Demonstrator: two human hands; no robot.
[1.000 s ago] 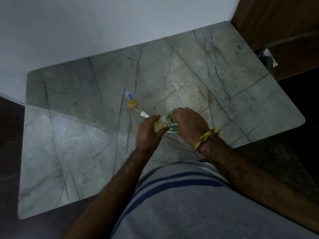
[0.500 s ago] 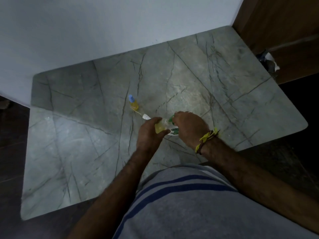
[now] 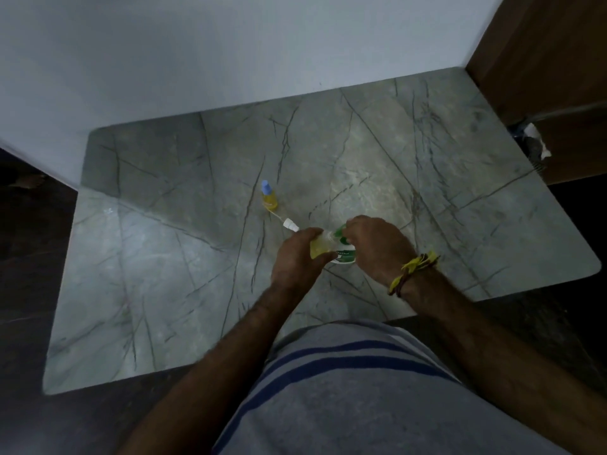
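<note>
Over the grey marble table (image 3: 164, 290), my left hand (image 3: 297, 257) grips a small clear bottle of yellow liquid (image 3: 320, 247). My right hand (image 3: 377, 247) holds a green and white container (image 3: 345, 254) pressed against that bottle; most of the container is hidden under my fingers. A white cap with a thin tube (image 3: 290, 224) lies on the table just beyond my left hand. Farther back stands a small yellow bottle with a blue cap (image 3: 268, 197), upright and apart from both hands.
A white wall runs along the table's far edge, and a brown wooden door (image 3: 542, 77) stands at the right. A crumpled white and dark object (image 3: 533, 142) sits at the table's far right corner. Dark floor surrounds the table.
Both hands stay together on the bottle and container with barely any shift. The camera has tilted slightly, so the table sits lower in view.
</note>
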